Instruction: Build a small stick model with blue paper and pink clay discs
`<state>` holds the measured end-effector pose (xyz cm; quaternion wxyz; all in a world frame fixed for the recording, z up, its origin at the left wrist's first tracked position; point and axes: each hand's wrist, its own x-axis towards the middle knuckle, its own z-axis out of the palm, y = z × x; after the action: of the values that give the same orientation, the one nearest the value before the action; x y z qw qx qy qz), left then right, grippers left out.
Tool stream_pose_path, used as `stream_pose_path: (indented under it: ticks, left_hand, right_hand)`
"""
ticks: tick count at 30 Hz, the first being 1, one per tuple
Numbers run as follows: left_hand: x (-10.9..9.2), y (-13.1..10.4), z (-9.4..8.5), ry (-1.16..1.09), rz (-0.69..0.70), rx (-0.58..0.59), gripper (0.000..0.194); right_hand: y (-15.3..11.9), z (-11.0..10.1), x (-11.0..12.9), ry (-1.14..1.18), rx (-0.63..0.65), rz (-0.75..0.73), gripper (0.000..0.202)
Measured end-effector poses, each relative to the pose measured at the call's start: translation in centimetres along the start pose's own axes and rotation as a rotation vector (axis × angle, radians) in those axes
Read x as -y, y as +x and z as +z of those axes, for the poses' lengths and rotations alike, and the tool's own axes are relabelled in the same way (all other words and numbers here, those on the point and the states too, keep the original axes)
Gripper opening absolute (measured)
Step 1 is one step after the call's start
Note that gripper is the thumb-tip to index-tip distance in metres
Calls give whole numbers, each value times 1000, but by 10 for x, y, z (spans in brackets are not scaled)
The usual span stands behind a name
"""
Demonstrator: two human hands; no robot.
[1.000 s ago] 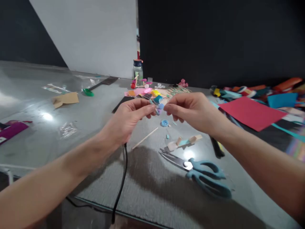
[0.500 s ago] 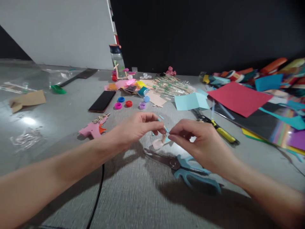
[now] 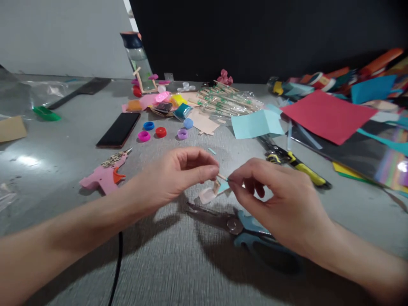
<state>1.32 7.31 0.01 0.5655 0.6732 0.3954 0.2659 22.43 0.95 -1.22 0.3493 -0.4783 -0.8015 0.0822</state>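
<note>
Thin stick (image 3: 222,177), pale, bluish at one end; left hand (image 3: 181,172), right hand (image 3: 276,195) grip pinching it.

Here's the grey table (image 3: 153,263): black phone (image 3: 118,130) lying flat, pink glue gun (image 3: 100,176) just in front of it, coloured caps (image 3: 161,132) to its right, scissors (image 3: 234,224) farther right and nearer!

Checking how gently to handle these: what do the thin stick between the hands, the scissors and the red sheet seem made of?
Thin stick: probably wood, matte, going by its pale tan colour; little of it shows.
Scissors: blades look metal, grey with a dull sheen; handles likely plastic, smooth and blue.
Red sheet: paper or card, being thin, flat and glare-free.
</note>
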Motion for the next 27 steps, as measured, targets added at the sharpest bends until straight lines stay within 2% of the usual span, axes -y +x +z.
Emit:
stream_pose_path:
  ticks: [3,9,16,21,27]
  left_hand:
    - [3,-2,-3,-58,20,-47,9]
    - [5,-1,-3,-45,13,-57,2]
    - [5,0,-4,-45,-28,-88,5]
    - [6,1,-4,-63,-41,-41,2]
    - [7,8,-3,-69,-70,16,5]
  right_hand:
    - [0,-3,2,0,10,62,13]
    - [-1,-4,5,17,34,87,9]
    - [-3,-5,4,50,21,40,6]
    - [-4,-2,1,39,33,8,9]
    - [-4,2,3,67,83,87,14]
